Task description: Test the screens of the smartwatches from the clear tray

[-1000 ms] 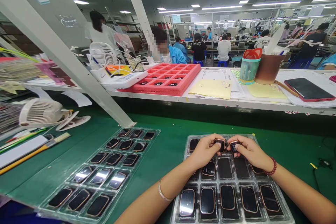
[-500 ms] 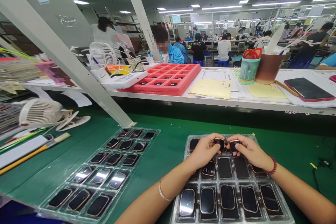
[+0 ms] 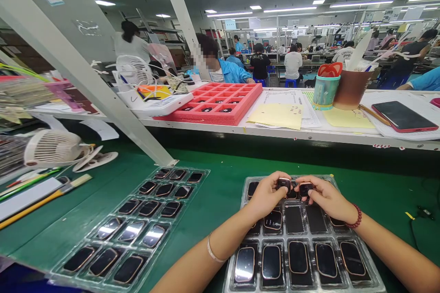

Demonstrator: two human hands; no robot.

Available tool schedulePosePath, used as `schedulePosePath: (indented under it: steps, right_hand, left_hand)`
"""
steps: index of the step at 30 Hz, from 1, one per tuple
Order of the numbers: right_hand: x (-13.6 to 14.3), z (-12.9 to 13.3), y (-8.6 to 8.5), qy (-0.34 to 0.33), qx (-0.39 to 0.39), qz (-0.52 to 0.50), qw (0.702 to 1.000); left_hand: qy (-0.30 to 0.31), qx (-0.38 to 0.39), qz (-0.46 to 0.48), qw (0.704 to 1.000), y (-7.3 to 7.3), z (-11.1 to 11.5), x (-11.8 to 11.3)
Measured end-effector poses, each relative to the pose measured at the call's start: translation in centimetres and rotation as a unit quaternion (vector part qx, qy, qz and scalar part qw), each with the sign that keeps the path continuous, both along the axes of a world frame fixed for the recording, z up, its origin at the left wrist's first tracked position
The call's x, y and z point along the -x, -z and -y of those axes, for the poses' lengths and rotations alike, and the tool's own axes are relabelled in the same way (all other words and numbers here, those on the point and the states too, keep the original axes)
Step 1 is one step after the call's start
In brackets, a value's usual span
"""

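My left hand [image 3: 270, 192] pinches a dark smartwatch body [image 3: 283, 184] with a coppery rim, thumb on its face. A second smartwatch body [image 3: 305, 189] is gripped by my right hand [image 3: 326, 198], close beside the first. Both are raised over the far row of a clear plastic tray [image 3: 373, 279]. In that tray lie several watch bodies, such as one with small lit marks on its screen [image 3: 273, 220]. Two pockets in its second row show only flat black inserts [image 3: 294, 219]. My hands cover part of the far row.
Another clear tray [image 3: 185, 219] of watch bodies lies to the left on the green bench [image 3: 213, 247]. Brushes [image 3: 44, 201] and a small white fan [image 3: 55, 146] are at far left. The shelf ahead bears a red foam tray [image 3: 237, 116], cups [image 3: 350, 91] and a phone [image 3: 405, 116]. Co-workers sit beyond.
Both hands have shifted slightly, and the two watch bodies are a little farther apart. The left one is raised slightly and tilted. A co-worker behind the shelf has turned and leaned.
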State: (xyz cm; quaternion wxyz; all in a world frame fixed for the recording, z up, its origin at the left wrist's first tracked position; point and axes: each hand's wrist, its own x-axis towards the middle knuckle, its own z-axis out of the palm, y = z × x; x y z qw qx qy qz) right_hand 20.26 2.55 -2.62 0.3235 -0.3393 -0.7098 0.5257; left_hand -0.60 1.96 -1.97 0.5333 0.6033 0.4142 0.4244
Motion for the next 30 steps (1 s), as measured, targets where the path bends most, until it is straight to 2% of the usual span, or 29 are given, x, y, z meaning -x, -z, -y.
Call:
schedulePosePath:
  steps: [12, 18, 24, 30]
  right_hand:
    - [-0.04, -0.1, 0.02, 0.003, 0.015, -0.003, 1.0]
    - [-0.02, -0.15, 0.12, 0.004, -0.002, 0.002, 1.0]
    - [0.08, -0.08, 0.09, -0.019, -0.007, -0.027, 0.999]
    - [-0.09, -0.21, 0.19, -0.006, 0.002, 0.001, 1.0]
  left_hand:
    - [0.008, 0.001, -0.013, 1.0, -0.15, 0.18, -0.14]
    - [0.016, -0.005, -0.01, 1.0, -0.18, 0.15, -0.07]
    - [-0.001, -0.002, -0.03, 1.0, -0.12, 0.15, -0.15]
    - [0.023, 0.005, 0.005, 1.0, -0.11, 0.14, -0.13]
